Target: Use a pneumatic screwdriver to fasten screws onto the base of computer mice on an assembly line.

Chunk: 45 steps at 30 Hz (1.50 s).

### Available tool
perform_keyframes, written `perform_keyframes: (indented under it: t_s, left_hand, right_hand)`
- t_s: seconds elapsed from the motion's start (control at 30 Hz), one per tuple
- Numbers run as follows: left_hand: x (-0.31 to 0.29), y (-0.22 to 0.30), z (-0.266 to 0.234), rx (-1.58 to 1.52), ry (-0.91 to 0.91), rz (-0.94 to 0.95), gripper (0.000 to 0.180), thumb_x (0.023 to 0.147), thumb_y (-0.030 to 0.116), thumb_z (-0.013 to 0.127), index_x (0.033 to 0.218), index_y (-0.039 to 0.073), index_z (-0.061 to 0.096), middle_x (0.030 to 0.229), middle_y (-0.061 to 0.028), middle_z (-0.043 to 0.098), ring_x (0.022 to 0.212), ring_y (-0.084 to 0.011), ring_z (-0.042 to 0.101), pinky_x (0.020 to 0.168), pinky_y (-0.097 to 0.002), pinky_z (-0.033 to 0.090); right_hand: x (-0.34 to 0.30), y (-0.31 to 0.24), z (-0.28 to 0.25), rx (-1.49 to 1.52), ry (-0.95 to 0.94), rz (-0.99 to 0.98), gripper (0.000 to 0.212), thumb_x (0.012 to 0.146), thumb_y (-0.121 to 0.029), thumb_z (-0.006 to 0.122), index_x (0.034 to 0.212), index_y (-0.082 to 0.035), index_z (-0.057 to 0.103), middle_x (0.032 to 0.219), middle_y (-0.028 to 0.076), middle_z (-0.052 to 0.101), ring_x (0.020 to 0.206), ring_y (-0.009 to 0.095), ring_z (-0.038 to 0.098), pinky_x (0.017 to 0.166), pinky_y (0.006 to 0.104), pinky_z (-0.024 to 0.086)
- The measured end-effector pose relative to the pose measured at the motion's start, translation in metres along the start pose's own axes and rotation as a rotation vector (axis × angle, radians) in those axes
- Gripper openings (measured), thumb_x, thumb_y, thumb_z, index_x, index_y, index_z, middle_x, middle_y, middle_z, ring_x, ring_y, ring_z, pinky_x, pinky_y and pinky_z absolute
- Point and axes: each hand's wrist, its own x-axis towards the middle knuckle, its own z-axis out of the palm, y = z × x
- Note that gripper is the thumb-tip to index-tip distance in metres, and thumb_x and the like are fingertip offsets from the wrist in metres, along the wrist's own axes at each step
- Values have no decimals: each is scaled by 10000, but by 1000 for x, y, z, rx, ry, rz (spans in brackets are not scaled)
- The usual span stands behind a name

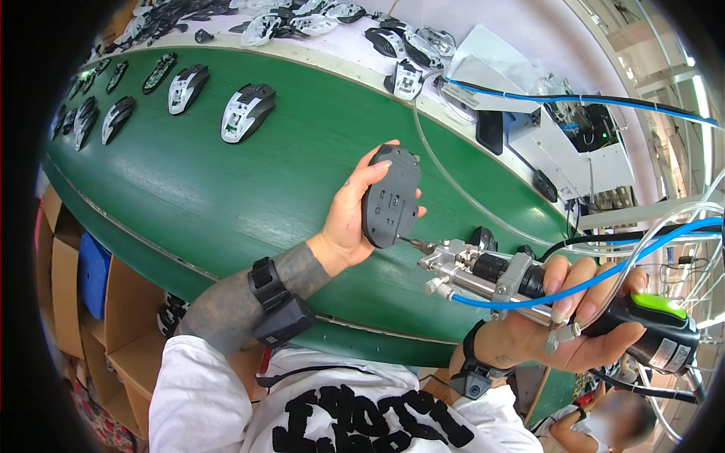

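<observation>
Our left grip (352,219) holds a dark computer mouse (391,200), thumb across its underside and fingertips round the right side, above the middle of the worktop (294,181) between its near and far edges; the underside faces us, seemingly so its small holes can be seen. Our right grip (575,341) is closed round a powered driver (521,276), probably to steady the slim tip pointing at the mouse's lower end; whether they touch we cannot tell. Beyond, part-built mice (248,115) lie toward the worktop's far left corner, perhaps spaced for easy picking.
</observation>
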Motion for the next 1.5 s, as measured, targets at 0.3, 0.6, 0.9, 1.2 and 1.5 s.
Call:
perform_keyframes:
  t_s: [0.3, 0.6, 0.9, 1.2, 1.5]
  left_hand:
    - [6, -5, -11, 119, 164, -9, 467, 860, 256, 519, 1294, 133, 396, 1073, -86, 486, 866, -196, 561, 736, -386, 536]
    - [-4, -9, -8, 156, 106, -69, 452, 884, 264, 449, 1310, 130, 373, 1218, -113, 477, 915, -235, 562, 792, -428, 527]
    - [-13, -6, -4, 117, 90, -57, 436, 900, 255, 445, 1312, 130, 375, 1211, -120, 478, 904, -234, 568, 785, -420, 530]
    - [37, 80, -39, 2059, 169, 882, 498, 794, 388, 641, 1184, 98, 538, 1243, -171, 476, 1140, -341, 453, 966, -403, 369]
    - [42, 144, -70, 2301, 626, 476, 581, 735, 388, 679, 1232, 142, 507, 1224, -155, 476, 1037, -307, 515, 869, -452, 439]
  right_hand:
    - [0, -25, -5, 34, 17, -21, 362, 901, -394, 511, 781, -60, 442, 674, 2, 466, 573, 99, 477, 582, 264, 363]
    - [-6, -7, 9, 111, -4, 11, 441, 909, -422, 500, 1171, -113, 325, 715, 53, 516, 605, 216, 557, 622, 355, 427]
    - [-8, 3, 17, 117, -5, -6, 446, 910, -417, 501, 1174, -105, 324, 682, 43, 505, 582, 215, 563, 605, 350, 458]
    - [14, -16, 1, -57, 145, -44, 350, 892, -353, 518, 1067, -65, 424, 610, -12, 382, 527, 110, 428, 530, 265, 334]
    - [16, -25, -14, -37, 222, -165, 422, 927, -383, 427, 1151, -30, 367, 652, 28, 435, 501, 164, 463, 511, 317, 409]
